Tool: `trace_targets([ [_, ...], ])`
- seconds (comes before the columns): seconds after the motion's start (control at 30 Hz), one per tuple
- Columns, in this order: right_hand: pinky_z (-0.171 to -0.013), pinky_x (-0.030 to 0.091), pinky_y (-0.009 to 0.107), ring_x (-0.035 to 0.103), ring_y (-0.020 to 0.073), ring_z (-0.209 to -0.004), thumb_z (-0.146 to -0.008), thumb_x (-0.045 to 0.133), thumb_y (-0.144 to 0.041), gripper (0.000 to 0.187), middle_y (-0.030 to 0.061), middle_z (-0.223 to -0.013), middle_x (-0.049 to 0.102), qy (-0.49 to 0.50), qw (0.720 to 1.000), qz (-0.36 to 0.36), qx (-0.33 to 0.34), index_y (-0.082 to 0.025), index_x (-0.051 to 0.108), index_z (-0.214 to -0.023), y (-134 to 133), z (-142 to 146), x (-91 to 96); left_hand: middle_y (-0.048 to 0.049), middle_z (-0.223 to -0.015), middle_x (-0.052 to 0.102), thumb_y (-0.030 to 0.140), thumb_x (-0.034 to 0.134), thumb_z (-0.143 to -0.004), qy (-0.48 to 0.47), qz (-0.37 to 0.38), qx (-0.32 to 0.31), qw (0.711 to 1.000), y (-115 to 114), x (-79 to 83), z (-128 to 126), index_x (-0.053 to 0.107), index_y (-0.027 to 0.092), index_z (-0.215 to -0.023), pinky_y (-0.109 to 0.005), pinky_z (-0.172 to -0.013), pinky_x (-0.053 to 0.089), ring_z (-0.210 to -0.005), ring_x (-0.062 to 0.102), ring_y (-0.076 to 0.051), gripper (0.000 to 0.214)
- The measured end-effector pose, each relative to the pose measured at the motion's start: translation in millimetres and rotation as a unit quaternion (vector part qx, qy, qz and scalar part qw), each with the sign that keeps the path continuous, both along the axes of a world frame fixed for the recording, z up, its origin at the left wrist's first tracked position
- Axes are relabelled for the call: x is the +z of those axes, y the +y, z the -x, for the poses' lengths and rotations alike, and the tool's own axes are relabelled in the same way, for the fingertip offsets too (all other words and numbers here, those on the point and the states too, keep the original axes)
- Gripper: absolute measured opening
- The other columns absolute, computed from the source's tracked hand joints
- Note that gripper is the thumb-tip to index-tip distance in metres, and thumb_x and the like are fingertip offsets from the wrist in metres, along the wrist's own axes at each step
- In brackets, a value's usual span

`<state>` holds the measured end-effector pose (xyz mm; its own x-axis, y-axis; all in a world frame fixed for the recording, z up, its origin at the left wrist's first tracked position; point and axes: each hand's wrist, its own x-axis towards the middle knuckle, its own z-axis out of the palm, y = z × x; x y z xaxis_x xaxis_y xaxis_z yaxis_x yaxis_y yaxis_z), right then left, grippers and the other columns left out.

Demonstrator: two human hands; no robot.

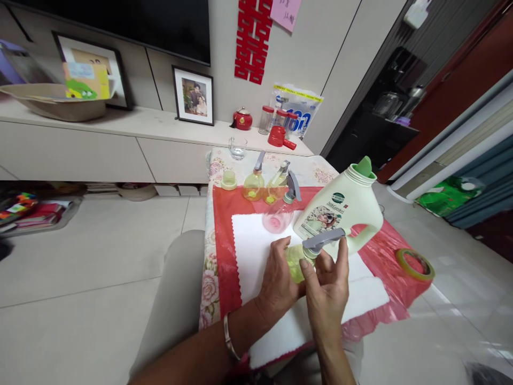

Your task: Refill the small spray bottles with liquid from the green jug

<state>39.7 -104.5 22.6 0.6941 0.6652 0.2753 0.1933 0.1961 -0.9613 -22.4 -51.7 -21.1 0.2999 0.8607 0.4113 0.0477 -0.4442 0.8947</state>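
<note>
My left hand [277,282] is wrapped round the body of a small green spray bottle [295,263] above a white cloth [256,251]. My right hand [327,286] pinches the bottle's grey trigger head [321,240] with thumb and fingers. Just behind stands a large pale green detergent jug [340,211] with its green spout uncovered. A pink spray bottle [278,215] lies tilted on the cloth beside the jug.
Two yellow spray bottles [254,184] and a small green cap [228,180] stand at the table's far end on a red cover [222,235]. A roll of tape [415,264] lies at the right edge. A glass [238,147] and red jars sit on the low cabinet behind.
</note>
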Motion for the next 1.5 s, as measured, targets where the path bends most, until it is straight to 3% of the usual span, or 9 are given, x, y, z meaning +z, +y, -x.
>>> trace_targets([
  [0.13,-0.100,0.051,0.039,0.059,0.0201,-0.120,-0.086,0.073,-0.036,0.088,0.0097,-0.126,0.061,-0.022,1.000,-0.021,-0.001,-0.027,0.024,-0.158,-7,-5,-2.0,-0.0117,-0.113,0.055,0.027,0.078,-0.065,-0.021,0.064,0.001,0.998,2,5.7,0,0.037,0.018,-0.121,-0.047,-0.087,0.053,-0.102,0.060,-0.027,0.070],
  [0.3,-0.095,0.051,0.035,0.062,0.0174,-0.106,-0.085,0.074,-0.035,0.055,0.0070,-0.111,0.064,-0.065,0.992,-0.033,-0.101,-0.022,0.059,-0.136,-18,-22,-1.0,-0.0077,-0.114,0.056,0.018,0.079,-0.061,-0.052,0.080,-0.057,0.994,10,14.8,4,0.048,0.020,-0.120,-0.046,-0.097,0.050,-0.108,0.059,-0.026,0.067],
  [0.5,-0.087,0.052,0.031,0.062,0.0170,-0.101,-0.077,0.080,-0.035,0.047,0.0081,-0.111,0.066,-0.002,0.987,-0.083,-0.135,-0.020,0.069,-0.120,-19,-56,9.8,-0.0088,-0.122,0.055,0.023,0.080,-0.061,-0.116,0.135,-0.153,0.972,16,16.6,11,0.054,0.022,-0.129,-0.046,-0.103,0.049,-0.114,0.060,-0.027,0.073],
  [0.67,-0.082,0.055,0.034,0.064,0.0217,-0.104,-0.072,0.084,-0.040,0.045,0.0106,-0.112,0.068,0.101,0.995,-0.023,-0.006,-0.020,0.072,-0.110,-18,-83,20.8,-0.0123,-0.121,0.064,0.044,0.085,-0.065,-0.201,0.262,-0.298,0.896,19,20.1,14,0.051,0.019,-0.132,-0.045,-0.093,0.053,-0.109,0.065,-0.029,0.079],
  [0.83,-0.090,0.054,0.042,0.063,0.0253,-0.108,-0.073,0.083,-0.038,0.045,0.0119,-0.117,0.067,0.111,0.980,0.043,0.158,-0.023,0.072,-0.113,-16,-94,21.8,-0.0155,-0.117,0.068,0.049,0.089,-0.062,-0.252,0.325,-0.362,0.836,20,19.8,16,0.054,0.017,-0.120,-0.045,-0.091,0.052,-0.106,0.068,-0.031,0.075],
  [0.97,-0.091,0.054,0.043,0.065,0.0233,-0.098,-0.071,0.083,-0.041,0.047,0.0107,-0.113,0.068,0.098,0.973,0.062,0.200,-0.022,0.071,-0.113,-11,-91,26.0,-0.0150,-0.115,0.070,0.047,0.091,-0.060,-0.279,0.360,-0.419,0.786,20,15.1,16,0.057,0.017,-0.118,-0.043,-0.088,0.052,-0.102,0.070,-0.030,0.074],
  [1.2,-0.090,0.054,0.043,0.065,0.0261,-0.099,-0.068,0.085,-0.046,0.044,0.0090,-0.104,0.069,0.091,0.947,0.122,0.283,-0.021,0.071,-0.102,-7,-88,46.8,-0.0163,-0.116,0.069,0.040,0.091,-0.062,-0.301,0.407,-0.468,0.724,18,11.3,17,0.058,0.015,-0.119,-0.036,-0.084,0.051,-0.098,0.070,-0.029,0.071],
  [1.33,-0.091,0.054,0.041,0.064,0.0272,-0.104,-0.067,0.087,-0.043,0.054,0.0102,-0.112,0.067,0.078,0.921,0.159,0.346,-0.021,0.069,-0.113,-11,-87,55.1,-0.0162,-0.117,0.068,0.040,0.090,-0.064,-0.319,0.414,-0.466,0.714,18,13.6,18,0.056,0.015,-0.120,-0.034,-0.080,0.050,-0.099,0.070,-0.029,0.070],
  [1.5,-0.105,0.046,0.036,0.057,0.0227,-0.119,-0.070,0.086,-0.034,0.064,0.0061,-0.131,0.059,0.010,0.903,0.171,0.395,-0.025,0.061,-0.128,-17,-81,57.1,-0.0116,-0.110,0.069,0.045,0.090,-0.063,-0.311,0.406,-0.449,0.732,18,18.1,19,0.054,0.016,-0.116,-0.030,-0.075,0.049,-0.088,0.069,-0.022,0.070],
])
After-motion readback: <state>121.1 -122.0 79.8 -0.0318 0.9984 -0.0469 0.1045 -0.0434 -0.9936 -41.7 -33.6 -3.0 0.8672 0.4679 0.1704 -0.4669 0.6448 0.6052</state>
